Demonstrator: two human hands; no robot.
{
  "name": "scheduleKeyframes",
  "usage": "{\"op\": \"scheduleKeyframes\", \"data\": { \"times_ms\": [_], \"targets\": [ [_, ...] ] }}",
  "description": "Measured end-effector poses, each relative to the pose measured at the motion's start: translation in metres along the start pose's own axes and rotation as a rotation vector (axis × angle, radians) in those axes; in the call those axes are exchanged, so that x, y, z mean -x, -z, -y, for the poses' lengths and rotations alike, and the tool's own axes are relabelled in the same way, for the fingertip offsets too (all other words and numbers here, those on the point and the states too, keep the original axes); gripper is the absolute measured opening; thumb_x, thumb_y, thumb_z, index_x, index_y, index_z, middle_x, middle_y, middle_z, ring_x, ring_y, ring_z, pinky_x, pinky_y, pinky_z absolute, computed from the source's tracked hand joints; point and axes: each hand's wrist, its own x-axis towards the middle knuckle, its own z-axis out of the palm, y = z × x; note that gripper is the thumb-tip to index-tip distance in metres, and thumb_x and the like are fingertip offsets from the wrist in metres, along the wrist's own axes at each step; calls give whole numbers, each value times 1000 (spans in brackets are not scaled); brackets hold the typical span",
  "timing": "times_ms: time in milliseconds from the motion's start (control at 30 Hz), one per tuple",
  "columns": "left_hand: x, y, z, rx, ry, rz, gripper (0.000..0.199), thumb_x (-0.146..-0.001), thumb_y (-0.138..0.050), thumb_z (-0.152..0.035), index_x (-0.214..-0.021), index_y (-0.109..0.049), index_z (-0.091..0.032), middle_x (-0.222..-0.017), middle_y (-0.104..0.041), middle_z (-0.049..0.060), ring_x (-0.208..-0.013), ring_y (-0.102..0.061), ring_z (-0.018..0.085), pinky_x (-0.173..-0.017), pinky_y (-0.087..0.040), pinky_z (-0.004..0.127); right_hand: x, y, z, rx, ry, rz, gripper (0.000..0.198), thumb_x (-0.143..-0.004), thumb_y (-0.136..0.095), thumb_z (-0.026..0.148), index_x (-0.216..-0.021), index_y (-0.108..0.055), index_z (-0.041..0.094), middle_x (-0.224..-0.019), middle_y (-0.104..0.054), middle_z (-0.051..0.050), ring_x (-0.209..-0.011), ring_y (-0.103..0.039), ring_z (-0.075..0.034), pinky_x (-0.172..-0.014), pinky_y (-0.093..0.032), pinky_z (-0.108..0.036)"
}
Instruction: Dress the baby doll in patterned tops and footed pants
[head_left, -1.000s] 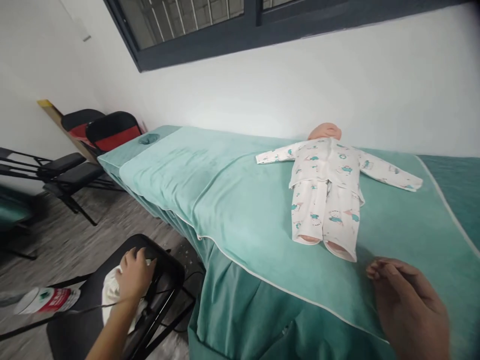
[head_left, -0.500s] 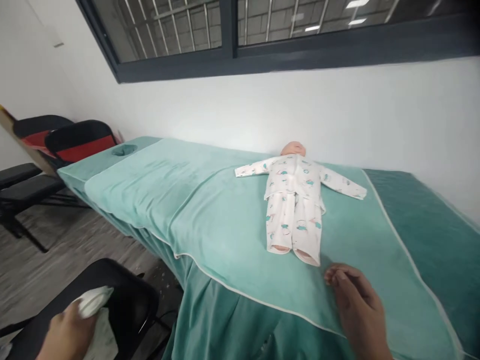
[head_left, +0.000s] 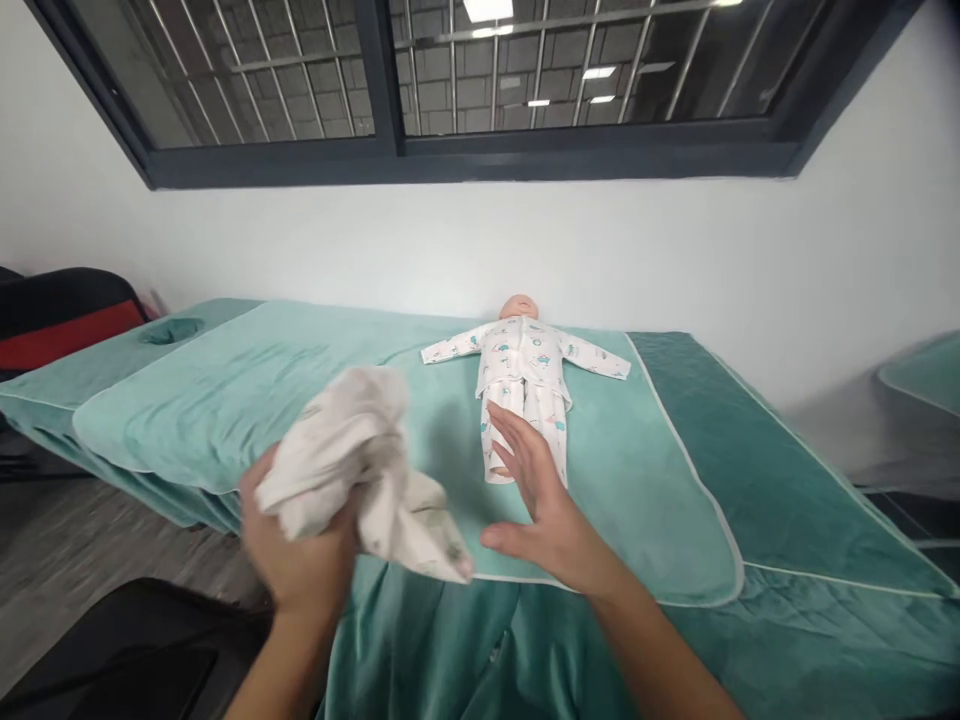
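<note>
A crumpled white printed cloth (head_left: 341, 455), perhaps a baby garment, is gripped in my left hand (head_left: 300, 555), raised over the bed's near edge. Its kind is hard to make out because it is bunched and blurred. My right hand (head_left: 544, 510) is held up with fingers apart, empty, between the cloth and the baby doll. That doll (head_left: 520, 307) lies on its back with its head toward the wall. It wears a white printed top (head_left: 521, 350) with both sleeves spread out and matching trousers (head_left: 546, 412), partly hidden by my right hand.
The bed has a light green towel sheet (head_left: 300, 350) over a darker green cover (head_left: 795, 500), with a face hole (head_left: 172, 330) at the left end. A black chair (head_left: 142, 650) stands at the lower left. A barred window (head_left: 480, 90) is above the bed.
My left hand has lifted the cloth from the black chair and carried it up and right over the bed. My right hand has opened and moved left. The view has turned right.
</note>
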Motion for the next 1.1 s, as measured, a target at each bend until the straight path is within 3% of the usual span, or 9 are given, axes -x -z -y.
{"op": "scheduleKeyframes", "data": {
  "times_ms": [33,100,233,333,467,633,800,933,1100],
  "targets": [
    [4,-15,-24,111,-23,-21,66,-74,-70,-39,-135,-44,-35,-128,-63,4,-126,-53,38,-105,-44,58,-5,-2,3,9,-9,13,100,-72,-82,49,-153,-24,40,-165,-18,-2,-152,-16,-27,-121,-22,-52],
    [12,-40,-63,337,-50,90,57,-70,-73,-35,-123,-53,-33,-123,-65,3,-112,-63,32,-100,-50,53,-12,-2,5,0,-18,11,109,-69,-85,45,-155,-19,39,-165,-17,-5,-152,-18,-28,-121,-23,-52],
    [30,-69,-97,687,43,278,60,-62,-79,-30,-118,-56,-25,-119,-67,6,-107,-65,29,-95,-53,46,-9,5,7,-29,-61,-49,122,-61,-90,31,-157,-15,36,-158,-34,-10,-143,-38,-33,-112,-39,-50],
    [41,-80,-103,868,233,428,62,-63,-77,-26,-121,-57,-21,-119,-68,7,-107,-66,27,-94,-53,40,-4,8,11,-50,-63,-129,122,-58,-89,25,-156,-17,32,-152,-44,-12,-137,-45,-33,-109,-43,-49],
    [53,-88,-109,999,501,586,56,-63,-75,-27,-118,-63,-19,-113,-72,7,-103,-69,27,-91,-54,38,-3,6,15,-30,-80,-305,104,-60,-85,21,-148,-31,29,-143,-52,-9,-129,-53,-28,-110,-42,-45],
    [60,-93,-109,1048,549,594,56,-62,-76,-28,-116,-65,-19,-104,-74,6,-104,-69,27,-89,-53,36,-9,1,10,-30,-47,-436,83,-60,-80,20,-134,-44,27,-134,-60,-7,-122,-58,-27,-107,-47,-42],
    [60,-92,-103,1030,587,630,61,-68,-73,-30,-127,-59,-23,-113,-72,6,-103,-69,27,-88,-55,37,-13,0,2,19,-68,-510,69,-64,-75,23,-127,-49,27,-126,-64,-7,-112,-63,-28,-99,-52,-43],
    [56,-93,-87,926,458,655,58,-75,-72,-36,-130,-55,-28,-137,-60,7,-127,-56,27,-96,-51,36,-11,29,3,113,-113,-626,67,-60,-76,22,-123,-52,28,-118,-67,-6,-105,-65,-29,-91,-55,-42],
    [40,-96,-59,826,437,635,47,-81,-68,-36,-126,-56,-29,-137,-57,7,-131,-52,25,-99,-49,37,4,118,5,349,-111,-898,64,-61,-79,28,-122,-58,25,-113,-68,-6,-98,-65,-28,-83,-54,-42]
  ]
}}
